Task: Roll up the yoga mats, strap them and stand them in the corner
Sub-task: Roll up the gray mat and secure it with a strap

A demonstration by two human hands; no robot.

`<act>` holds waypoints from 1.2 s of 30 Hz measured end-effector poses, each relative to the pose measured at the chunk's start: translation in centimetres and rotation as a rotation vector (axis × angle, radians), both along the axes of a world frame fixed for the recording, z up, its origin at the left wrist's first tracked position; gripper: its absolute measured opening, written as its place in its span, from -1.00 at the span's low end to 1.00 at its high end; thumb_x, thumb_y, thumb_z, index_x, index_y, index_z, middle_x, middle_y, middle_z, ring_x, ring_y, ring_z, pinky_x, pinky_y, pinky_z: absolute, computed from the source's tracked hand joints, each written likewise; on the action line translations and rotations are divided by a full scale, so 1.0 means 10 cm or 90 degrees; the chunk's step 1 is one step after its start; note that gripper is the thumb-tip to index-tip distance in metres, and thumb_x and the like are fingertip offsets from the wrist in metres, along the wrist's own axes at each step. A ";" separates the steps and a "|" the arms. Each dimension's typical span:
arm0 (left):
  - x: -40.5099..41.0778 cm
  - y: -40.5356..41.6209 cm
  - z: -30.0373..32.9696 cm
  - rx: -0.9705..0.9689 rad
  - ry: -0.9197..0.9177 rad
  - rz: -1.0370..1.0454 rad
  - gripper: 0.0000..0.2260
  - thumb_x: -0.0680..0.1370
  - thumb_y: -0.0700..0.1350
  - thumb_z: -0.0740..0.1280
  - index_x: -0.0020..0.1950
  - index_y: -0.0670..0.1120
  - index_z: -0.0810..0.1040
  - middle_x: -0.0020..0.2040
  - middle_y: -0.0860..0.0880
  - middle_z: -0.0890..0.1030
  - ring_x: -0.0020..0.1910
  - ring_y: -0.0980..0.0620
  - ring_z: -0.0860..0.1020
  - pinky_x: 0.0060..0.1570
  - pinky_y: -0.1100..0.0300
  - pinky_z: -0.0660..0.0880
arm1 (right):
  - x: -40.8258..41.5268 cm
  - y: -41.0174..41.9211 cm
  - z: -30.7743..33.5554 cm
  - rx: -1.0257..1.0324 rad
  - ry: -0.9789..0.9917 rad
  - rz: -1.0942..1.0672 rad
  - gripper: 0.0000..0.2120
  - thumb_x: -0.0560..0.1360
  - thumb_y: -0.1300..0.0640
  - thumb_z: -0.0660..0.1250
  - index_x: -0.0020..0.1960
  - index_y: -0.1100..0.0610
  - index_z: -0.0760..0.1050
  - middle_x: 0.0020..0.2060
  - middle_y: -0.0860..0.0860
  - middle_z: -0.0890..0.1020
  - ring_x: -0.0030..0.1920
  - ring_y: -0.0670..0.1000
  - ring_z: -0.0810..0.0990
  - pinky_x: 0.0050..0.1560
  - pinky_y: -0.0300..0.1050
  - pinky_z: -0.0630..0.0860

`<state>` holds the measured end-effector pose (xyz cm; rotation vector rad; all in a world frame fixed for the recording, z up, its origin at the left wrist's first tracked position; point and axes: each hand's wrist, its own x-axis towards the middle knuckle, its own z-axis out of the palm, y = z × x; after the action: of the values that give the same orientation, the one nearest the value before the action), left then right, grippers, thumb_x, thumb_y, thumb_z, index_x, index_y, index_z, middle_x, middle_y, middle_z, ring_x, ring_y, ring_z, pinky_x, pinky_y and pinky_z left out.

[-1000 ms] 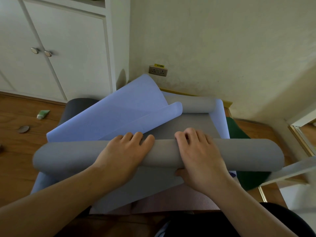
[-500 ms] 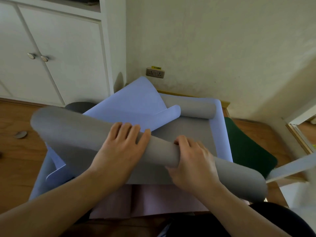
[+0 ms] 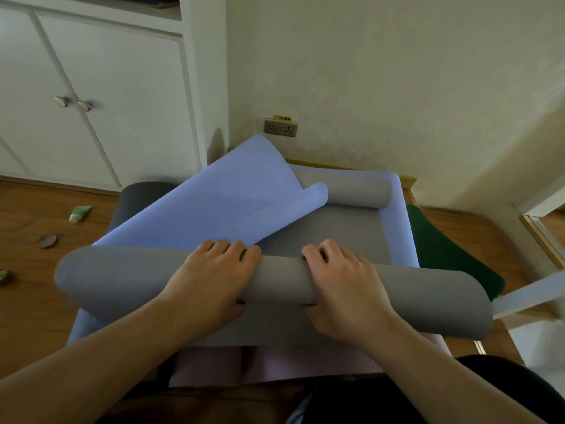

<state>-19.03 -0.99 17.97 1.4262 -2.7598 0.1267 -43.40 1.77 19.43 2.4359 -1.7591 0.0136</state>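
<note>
The grey mat roll lies crosswise on the mat stack on the floor, near the wall corner. The left hand and right hand each grip it, fingers curled over. Two grey rolls show; the second roll lies at the blue mat's far edge.

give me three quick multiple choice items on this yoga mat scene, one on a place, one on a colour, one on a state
1. Where is the wall socket?
A. above the mats' far end
B. on the cabinet door
C. on the floor

2. What colour is the mat roll under the hands?
A. green
B. grey
C. pink

3. How far is that grey mat rolled?
A. fully flat
B. partly rolled
C. rolled and strapped

Answers: 1 A, it sits on the wall beyond the mats. 2 B, left hand and right hand grip a grey roll. 3 B, flat grey mat remains ahead.
</note>
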 end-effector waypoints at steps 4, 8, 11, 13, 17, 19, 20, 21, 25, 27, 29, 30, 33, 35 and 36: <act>-0.10 0.04 -0.01 0.005 -0.036 -0.003 -0.21 0.21 0.13 0.60 0.37 -0.11 0.47 0.12 -0.08 0.54 -0.03 -0.15 0.56 0.00 -0.08 0.55 | -0.03 0.04 0.14 0.077 -0.041 -0.032 -0.41 0.30 -0.18 0.48 0.23 -0.09 0.32 -0.02 -0.10 0.53 -0.09 0.04 0.57 -0.21 -0.04 0.48; -0.11 0.04 -0.06 0.011 -0.031 -0.008 -0.34 0.17 0.05 0.62 0.21 -0.06 0.53 -0.06 -0.03 0.56 -0.22 -0.09 0.54 -0.21 -0.02 0.53 | 0.01 0.09 0.18 0.098 -0.029 -0.012 -0.41 0.34 -0.17 0.41 0.30 -0.08 0.31 -0.01 -0.09 0.55 -0.03 0.04 0.59 -0.16 -0.05 0.40; -0.08 -0.01 -0.03 0.020 0.000 -0.009 -0.44 0.16 0.02 0.57 0.13 -0.03 0.55 -0.14 0.03 0.56 -0.29 -0.05 0.53 -0.28 0.03 0.52 | 0.06 0.10 0.12 0.080 0.036 0.000 -0.15 0.29 -0.22 0.52 0.45 0.03 0.26 0.14 0.04 0.53 0.10 0.12 0.57 0.10 0.01 0.52; -0.05 -0.03 -0.01 0.035 0.024 -0.009 -0.47 0.21 0.08 0.52 0.14 0.01 0.56 -0.14 0.06 0.58 -0.27 -0.03 0.56 -0.27 0.05 0.54 | 0.06 0.07 0.07 0.073 0.051 -0.007 0.00 0.22 -0.21 0.62 0.50 0.06 0.23 0.20 0.08 0.47 0.10 0.14 0.55 0.12 0.04 0.54; 0.03 -0.08 0.02 0.040 0.054 -0.018 -0.35 0.30 0.22 0.48 0.34 0.03 0.48 0.07 0.06 0.60 -0.04 -0.01 0.61 -0.03 0.02 0.60 | 0.07 0.01 0.05 0.055 0.040 -0.016 -0.24 0.26 -0.12 0.58 0.35 0.02 0.35 0.02 0.02 0.51 -0.12 0.08 0.56 -0.18 -0.05 0.46; 0.03 -0.09 0.03 0.017 0.009 -0.013 -0.18 0.22 0.25 0.54 0.41 -0.04 0.45 0.16 0.00 0.56 0.06 -0.06 0.58 0.07 -0.02 0.59 | 0.06 0.00 0.09 0.060 0.017 -0.034 -0.30 0.26 -0.15 0.56 0.31 0.01 0.38 -0.06 -0.01 0.55 -0.18 0.07 0.59 -0.26 -0.06 0.45; 0.00 -0.08 0.03 0.006 -0.013 -0.007 -0.13 0.19 0.25 0.56 0.42 -0.07 0.45 0.18 -0.03 0.54 0.07 -0.09 0.56 0.09 -0.05 0.57 | 0.05 0.00 0.11 0.065 0.004 -0.037 -0.31 0.28 -0.16 0.54 0.31 -0.01 0.37 -0.06 -0.03 0.56 -0.18 0.06 0.60 -0.27 -0.07 0.46; -0.03 -0.07 0.02 -0.002 -0.023 -0.001 -0.14 0.19 0.21 0.59 0.40 -0.09 0.46 0.16 -0.05 0.54 0.05 -0.12 0.56 0.07 -0.07 0.56 | 0.04 0.00 0.11 0.063 -0.008 -0.033 -0.33 0.30 -0.15 0.51 0.32 -0.02 0.35 -0.05 -0.05 0.57 -0.17 0.05 0.60 -0.26 -0.07 0.47; -0.07 -0.06 -0.04 -0.022 -0.004 0.015 -0.45 0.30 0.05 0.55 0.22 -0.07 0.51 -0.02 -0.03 0.55 -0.13 -0.11 0.54 -0.10 -0.07 0.52 | 0.03 0.03 0.10 0.034 -0.020 -0.006 -0.29 0.31 -0.18 0.52 0.36 -0.02 0.34 0.05 -0.05 0.60 -0.02 0.06 0.60 -0.04 -0.05 0.52; -0.05 -0.09 0.01 -0.003 0.016 0.016 -0.53 0.34 0.05 0.50 0.19 -0.02 0.49 -0.07 0.02 0.55 -0.17 -0.07 0.53 -0.13 -0.05 0.52 | 0.06 0.05 0.10 0.032 0.032 -0.013 -0.11 0.20 -0.21 0.63 0.39 0.07 0.36 0.13 0.04 0.58 0.08 0.13 0.58 0.12 0.05 0.55; -0.03 -0.11 0.06 0.021 0.037 0.016 -0.56 0.38 0.08 0.43 0.21 0.02 0.46 -0.05 0.07 0.55 -0.15 -0.03 0.55 -0.09 -0.02 0.54 | 0.07 0.04 0.06 0.021 0.063 -0.019 0.00 0.09 -0.18 0.71 0.39 0.12 0.38 0.13 0.10 0.54 0.05 0.17 0.56 0.10 0.10 0.57; -0.03 -0.12 0.08 0.028 0.043 0.013 -0.57 0.40 0.10 0.40 0.23 0.04 0.45 -0.03 0.08 0.56 -0.11 -0.01 0.55 -0.06 -0.01 0.53 | 0.07 0.03 0.04 0.010 0.065 -0.021 -0.04 0.09 -0.13 0.71 0.36 0.12 0.39 0.10 0.11 0.53 0.02 0.17 0.56 0.04 0.09 0.57; -0.04 -0.07 0.10 0.017 0.047 0.000 -0.51 0.37 0.09 0.41 0.26 0.01 0.46 0.05 0.05 0.54 -0.03 -0.03 0.53 0.03 0.01 0.52 | 0.05 0.00 0.01 -0.004 0.044 -0.019 -0.25 0.13 -0.01 0.63 0.25 0.09 0.45 -0.02 0.07 0.56 -0.11 0.13 0.56 -0.12 0.03 0.54; -0.05 -0.04 0.09 -0.002 0.027 -0.001 -0.37 0.30 0.08 0.50 0.33 -0.07 0.47 0.14 -0.03 0.51 0.04 -0.09 0.52 0.09 -0.02 0.51 | 0.06 0.01 0.04 0.013 0.026 -0.027 -0.33 0.15 -0.02 0.60 0.20 0.06 0.46 -0.10 0.02 0.57 -0.18 0.09 0.56 -0.19 -0.02 0.52; -0.06 -0.03 0.07 -0.010 0.007 0.000 -0.28 0.28 0.09 0.54 0.38 -0.10 0.45 0.17 -0.06 0.50 0.07 -0.12 0.51 0.11 -0.05 0.51 | 0.05 0.02 0.05 0.020 0.014 -0.031 -0.34 0.15 -0.03 0.58 0.19 0.05 0.45 -0.13 0.00 0.57 -0.21 0.08 0.55 -0.22 -0.04 0.51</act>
<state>-19.62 -1.29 18.71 1.4193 -2.7438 0.1412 -42.87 1.94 19.91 2.4040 -1.8210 -0.0464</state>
